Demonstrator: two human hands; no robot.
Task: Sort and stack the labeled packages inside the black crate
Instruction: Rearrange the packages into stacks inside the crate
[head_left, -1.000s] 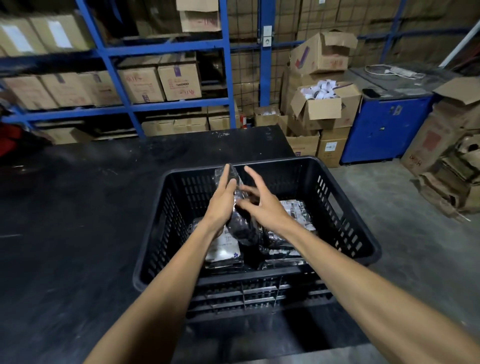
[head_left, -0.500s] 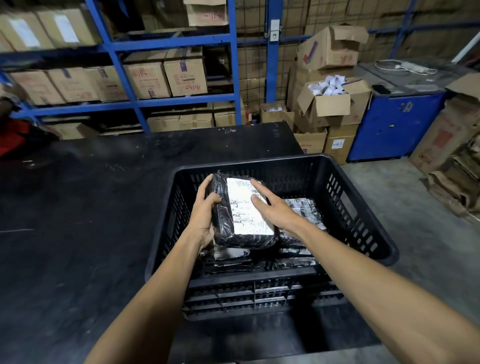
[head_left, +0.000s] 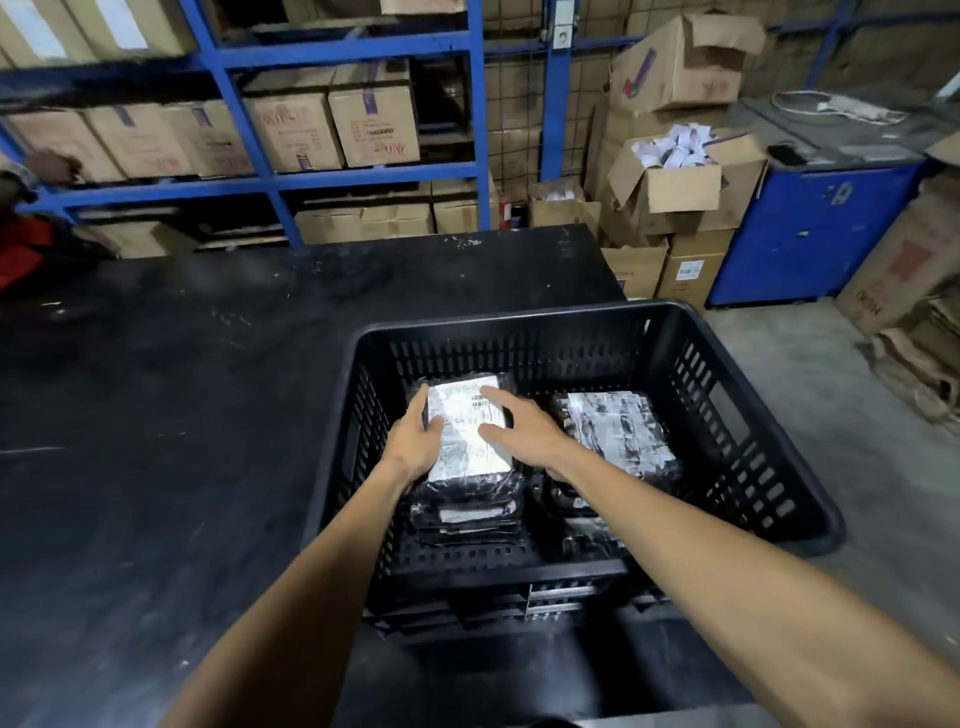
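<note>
Looking down from the head view, the black crate (head_left: 524, 327) sits at the corner of the dark counter (head_left: 182, 415), and inside it two piles of labeled packages are forming. The left hand (head_left: 415, 447) cups the left edge of the top package (head_left: 467, 431), fingers curled on its side, while the right hand (head_left: 519, 436) lies spread and flat across the white label, pressing down rather than gripping. That package rests label-up on the left stack (head_left: 467, 512), whose lower wrapped parcels show beneath its near edge. Just beside it, a right stack (head_left: 613, 431) also lies label-up, apart from both hands. The step in hand looks like seating and squaring the parcel; doing it well means nudging its edges flush with those below, keeping the label facing up, and releasing gently so the slick wrap does not slide.
</note>
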